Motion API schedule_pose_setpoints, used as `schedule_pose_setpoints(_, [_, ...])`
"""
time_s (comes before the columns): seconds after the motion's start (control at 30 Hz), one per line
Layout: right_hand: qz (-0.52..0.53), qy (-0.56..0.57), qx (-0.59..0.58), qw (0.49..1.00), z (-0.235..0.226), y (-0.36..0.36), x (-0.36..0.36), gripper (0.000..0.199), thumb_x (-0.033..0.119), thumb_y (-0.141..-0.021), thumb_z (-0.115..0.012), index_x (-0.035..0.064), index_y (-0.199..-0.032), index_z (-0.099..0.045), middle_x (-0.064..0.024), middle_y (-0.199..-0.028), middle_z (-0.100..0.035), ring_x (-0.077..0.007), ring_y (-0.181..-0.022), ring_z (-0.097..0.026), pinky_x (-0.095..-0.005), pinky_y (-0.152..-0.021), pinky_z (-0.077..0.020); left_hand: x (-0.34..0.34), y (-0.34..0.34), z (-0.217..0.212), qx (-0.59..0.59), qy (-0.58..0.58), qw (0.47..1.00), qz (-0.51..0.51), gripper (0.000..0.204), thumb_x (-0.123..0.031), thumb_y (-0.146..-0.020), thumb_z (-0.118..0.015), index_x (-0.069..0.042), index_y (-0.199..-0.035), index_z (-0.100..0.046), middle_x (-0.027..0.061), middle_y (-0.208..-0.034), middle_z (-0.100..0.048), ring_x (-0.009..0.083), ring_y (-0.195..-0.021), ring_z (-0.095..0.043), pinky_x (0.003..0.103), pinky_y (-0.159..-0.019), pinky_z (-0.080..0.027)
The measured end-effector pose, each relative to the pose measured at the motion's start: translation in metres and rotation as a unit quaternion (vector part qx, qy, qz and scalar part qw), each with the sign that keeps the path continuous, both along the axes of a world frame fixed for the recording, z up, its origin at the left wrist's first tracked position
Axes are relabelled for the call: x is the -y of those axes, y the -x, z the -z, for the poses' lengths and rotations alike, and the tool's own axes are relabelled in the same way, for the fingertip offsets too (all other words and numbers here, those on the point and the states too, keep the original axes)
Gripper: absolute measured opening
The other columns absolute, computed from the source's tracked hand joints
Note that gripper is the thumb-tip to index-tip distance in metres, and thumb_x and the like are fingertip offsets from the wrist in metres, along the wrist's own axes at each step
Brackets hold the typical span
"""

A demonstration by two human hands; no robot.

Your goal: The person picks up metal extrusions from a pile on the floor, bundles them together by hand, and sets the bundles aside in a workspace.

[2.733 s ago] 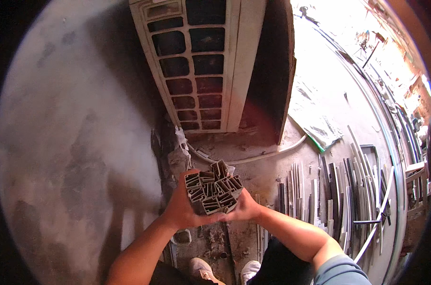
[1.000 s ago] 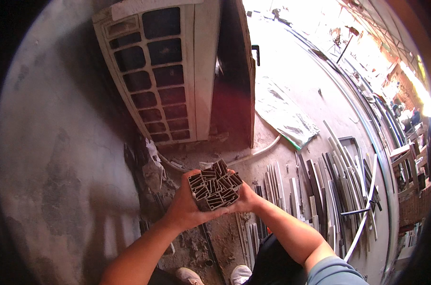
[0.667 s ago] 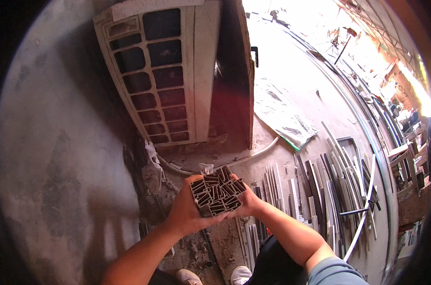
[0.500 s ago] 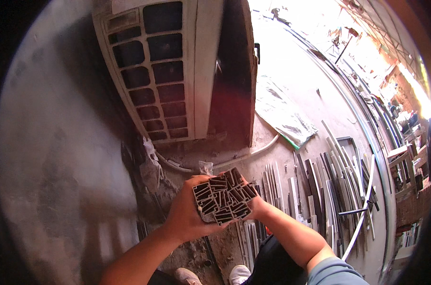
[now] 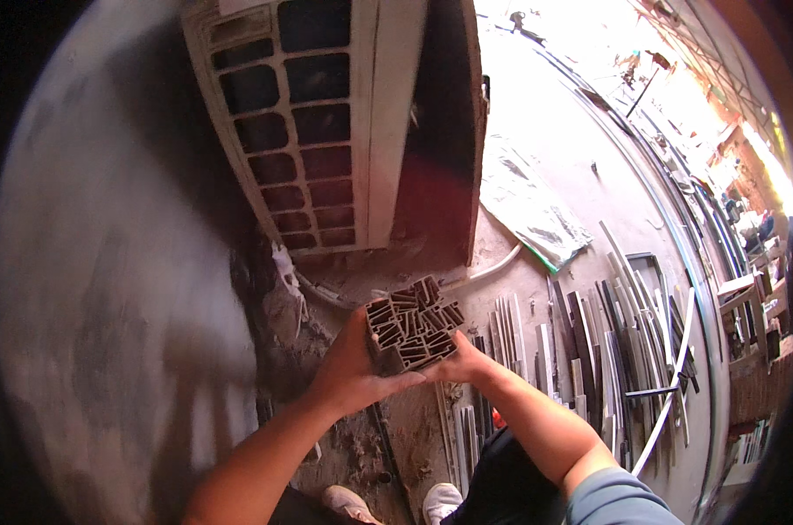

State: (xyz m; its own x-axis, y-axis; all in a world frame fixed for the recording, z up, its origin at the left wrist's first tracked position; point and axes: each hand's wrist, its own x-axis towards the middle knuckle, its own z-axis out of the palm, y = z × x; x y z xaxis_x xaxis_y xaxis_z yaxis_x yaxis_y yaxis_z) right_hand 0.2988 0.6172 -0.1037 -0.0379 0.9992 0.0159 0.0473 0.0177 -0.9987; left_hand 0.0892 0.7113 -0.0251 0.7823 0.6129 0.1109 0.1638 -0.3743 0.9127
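While both hands clamp it from opposite sides, the bundle of hollow metal profiles (image 5: 412, 326) stands on end in front of the chest, cut ends facing the camera.

- Nearest: 2 shoes (image 5: 396, 503) on the gritty concrete floor (image 5: 396, 429), directly under the load.
- left hand (image 5: 348, 372): grip clenched round the bundle's left and lower side, thumb across the bottom edge.
- right hand (image 5: 449, 363): grip closed on the lower right corner, fingers mostly hidden behind the profiles.
- Change vs 0.5 s ago: bundle sits slightly higher and further from the body. The ends look about level, as they did then. Versus 2.7 s ago the whole view has swung, so the head or body has turned while the hold stayed the same. My read: this is a carry or lift under way, load stable, no slip showing.
- Beyond the bundle: a white hose (image 5: 492, 267) runs along the floor. More loose profile offcuts (image 5: 589, 341) lie in rows to the right.
- Further: a crumpled plastic sheet (image 5: 527, 206).
- Farthest: a white panelled door (image 5: 317, 122) leans against the grey wall (image 5: 108, 289).
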Motion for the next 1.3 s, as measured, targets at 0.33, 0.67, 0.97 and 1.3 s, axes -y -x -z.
schedule_pose_setpoints(0.33, [0.034,0.034,-0.032,0.998,0.000,-0.001,-0.010,0.092,-0.002,-0.060,-0.094,0.0027,-0.137,-0.043,-0.0120,-0.135,-0.058,-0.0240,-0.129,-0.055,-0.0480,-0.107,-0.0496,-0.006,0.005,0.002,-0.056,-0.080,0.993,-0.062,0.097,-0.027,-0.068,-0.092,-0.004,-0.143,-0.034,0.0217,-0.129,-0.061,0.0380,-0.121,-0.062,0.043,-0.101,-0.051])
schedule_pose_setpoints(0.67, [0.093,-0.017,0.060,0.994,-0.027,-0.020,-0.005,0.071,0.010,-0.062,-0.093,0.0024,-0.124,-0.060,-0.0063,-0.120,-0.069,-0.0167,-0.109,-0.065,-0.0352,-0.097,-0.0533,-0.010,-0.026,-0.010,-0.002,-0.026,0.999,-0.025,0.095,-0.021,-0.070,-0.091,-0.005,-0.143,-0.032,0.0198,-0.134,-0.059,0.0325,-0.124,-0.060,0.043,-0.105,-0.048])
schedule_pose_setpoints(0.97, [0.080,0.076,0.096,0.989,-0.014,-0.021,-0.010,0.083,0.010,-0.060,-0.094,0.0039,-0.132,-0.054,-0.0065,-0.125,-0.066,-0.0178,-0.114,-0.062,-0.0359,-0.101,-0.0509,-0.017,-0.024,0.014,-0.027,-0.010,1.000,-0.013,0.102,-0.031,-0.066,-0.094,-0.009,-0.145,-0.033,0.0188,-0.137,-0.057,0.0322,-0.132,-0.054,0.043,-0.109,-0.045])
schedule_pose_setpoints(1.3, [-0.005,-0.297,0.551,0.780,0.034,-0.061,0.000,0.058,0.015,-0.064,-0.094,0.0053,-0.115,-0.067,-0.0047,-0.111,-0.072,-0.0154,-0.101,-0.067,-0.0325,-0.089,-0.0562,-0.064,0.035,0.016,-0.035,-0.077,0.994,-0.069,0.078,-0.053,-0.081,-0.081,-0.008,-0.137,-0.053,0.0158,-0.133,-0.062,0.0272,-0.126,-0.058,0.042,-0.108,-0.044])
